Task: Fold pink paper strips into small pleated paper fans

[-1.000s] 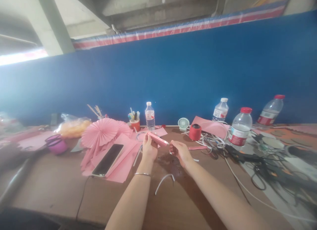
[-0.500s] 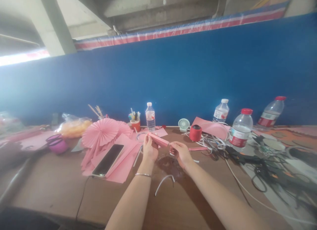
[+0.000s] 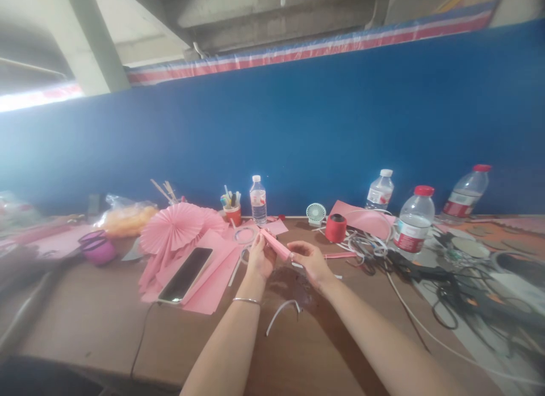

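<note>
A narrow strip of folded pink paper (image 3: pixel 277 245) is held in the air above the table, slanting down to the right. My left hand (image 3: pixel 260 261) grips its left part, with the thumb along its side. At the lower right end, my right hand (image 3: pixel 310 262) is closed on the paper with thumb and fingers. A curved white strip (image 3: pixel 283 313) lies on the table below my hands. To the left are pink paper sheets (image 3: pixel 219 288), a phone (image 3: pixel 187 274) lying on them, and a round pleated pink paper fan (image 3: pixel 172 228).
Behind my hands stand a water bottle (image 3: pixel 258 200) and a cup of pens (image 3: pixel 232 211). A small fan (image 3: pixel 315 214) and a red cylinder (image 3: pixel 336 229) are right of them. Tangled cables (image 3: pixel 366 245) and larger bottles (image 3: pixel 414 222) fill the right side. A purple basket (image 3: pixel 97 248) sits left.
The pink folded paper has turned to slope more steeply, its right end lower. My right hand has shifted slightly, its fingers now around that end.
</note>
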The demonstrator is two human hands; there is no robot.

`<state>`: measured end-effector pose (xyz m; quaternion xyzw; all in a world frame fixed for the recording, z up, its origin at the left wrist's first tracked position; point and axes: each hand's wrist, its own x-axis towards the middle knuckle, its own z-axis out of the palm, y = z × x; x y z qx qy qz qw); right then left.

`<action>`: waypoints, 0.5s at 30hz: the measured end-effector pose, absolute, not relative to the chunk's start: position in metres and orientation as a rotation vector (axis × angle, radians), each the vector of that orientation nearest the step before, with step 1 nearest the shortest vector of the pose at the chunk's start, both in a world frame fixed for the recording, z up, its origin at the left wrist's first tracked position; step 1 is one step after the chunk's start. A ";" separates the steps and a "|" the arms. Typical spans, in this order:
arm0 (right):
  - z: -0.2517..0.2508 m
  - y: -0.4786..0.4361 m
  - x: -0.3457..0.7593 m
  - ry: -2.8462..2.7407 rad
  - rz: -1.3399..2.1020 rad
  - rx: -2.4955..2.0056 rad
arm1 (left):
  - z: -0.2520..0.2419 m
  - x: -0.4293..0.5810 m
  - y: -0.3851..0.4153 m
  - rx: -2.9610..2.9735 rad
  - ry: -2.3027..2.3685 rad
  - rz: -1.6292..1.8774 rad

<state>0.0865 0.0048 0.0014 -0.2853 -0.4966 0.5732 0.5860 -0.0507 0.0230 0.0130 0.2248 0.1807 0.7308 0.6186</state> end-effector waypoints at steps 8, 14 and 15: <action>0.005 0.002 0.092 -1.236 1.333 -0.617 | 0.010 -0.050 0.024 0.551 0.420 1.680; 0.004 0.002 0.092 -1.222 1.389 -0.632 | 0.009 -0.050 0.025 0.623 0.416 1.691; 0.004 0.002 0.092 -1.217 1.410 -0.629 | 0.009 -0.050 0.024 0.640 0.411 1.690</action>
